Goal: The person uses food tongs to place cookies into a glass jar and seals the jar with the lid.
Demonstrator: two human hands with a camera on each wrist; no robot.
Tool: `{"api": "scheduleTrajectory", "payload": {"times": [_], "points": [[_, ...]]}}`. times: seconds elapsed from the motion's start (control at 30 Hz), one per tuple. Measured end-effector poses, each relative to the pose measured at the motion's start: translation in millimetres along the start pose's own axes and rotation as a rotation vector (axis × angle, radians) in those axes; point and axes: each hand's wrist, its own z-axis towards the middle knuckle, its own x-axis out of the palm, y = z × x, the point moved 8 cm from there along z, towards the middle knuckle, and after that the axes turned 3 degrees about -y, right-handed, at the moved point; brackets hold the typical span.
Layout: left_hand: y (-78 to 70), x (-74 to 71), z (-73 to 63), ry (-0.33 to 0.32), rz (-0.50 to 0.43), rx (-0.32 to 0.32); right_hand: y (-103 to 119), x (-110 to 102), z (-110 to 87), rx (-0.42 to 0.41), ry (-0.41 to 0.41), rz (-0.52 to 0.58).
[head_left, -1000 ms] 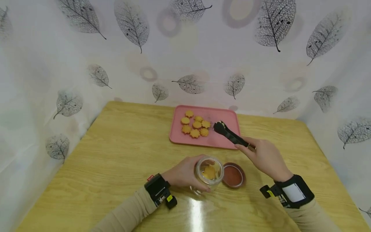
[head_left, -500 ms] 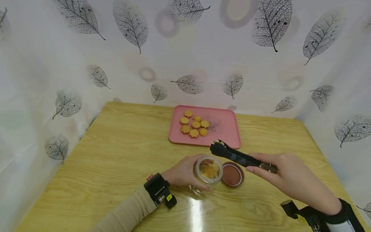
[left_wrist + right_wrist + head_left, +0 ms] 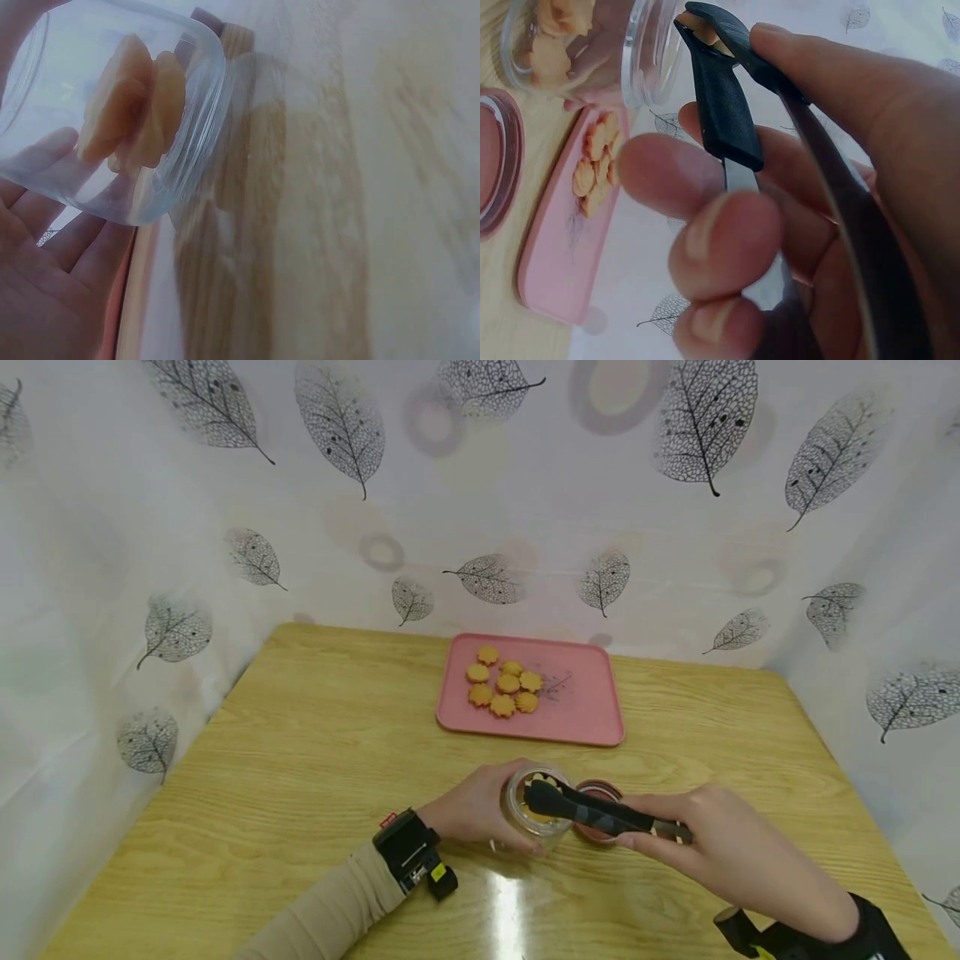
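Note:
My left hand grips a clear glass jar around its side, above the table. Some golden cookies lie inside it. My right hand holds black-tipped tongs, fingers and thumb squeezing the two arms. Between the tong tips a cookie is pinched, right at the jar's mouth in the right wrist view. From the head view the tong tips overlap the jar's opening. The jar's brown-red lid lies on the table beside the jar, partly hidden under the tongs in the head view.
A pink tray stands toward the back of the wooden table, with several scalloped cookies on its left half. A white leaf-patterned cloth hangs behind and at both sides.
My right hand has brought the tongs with a cookie from over the tray toward me, then left and down to the jar's mouth. My left hand and the jar have stayed put.

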Motion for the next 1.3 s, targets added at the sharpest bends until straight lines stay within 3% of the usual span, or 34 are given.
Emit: {"api": "scheduleTrajectory", "payload": {"times": [0.63, 1.0, 1.17, 1.3], "points": [[0.4, -0.2, 1.1, 0.000, -0.020, -0.003, -5, 11, 1.4, 0.044, 0.022, 0.040], [-0.1, -0.2, -0.9, 0.004, 0.045, -0.027, -12, 13, 1.1, 0.112, 0.042, 0.046], [0.7, 0.5, -0.9, 0.011, 0.024, -0.033, -8, 1, 5.4, 0.084, -0.013, 0.042], [0.1, 1.6, 0.5, 0.018, -0.026, 0.000, -12, -17, 17.0, 0.086, -0.098, -0.006]]}}
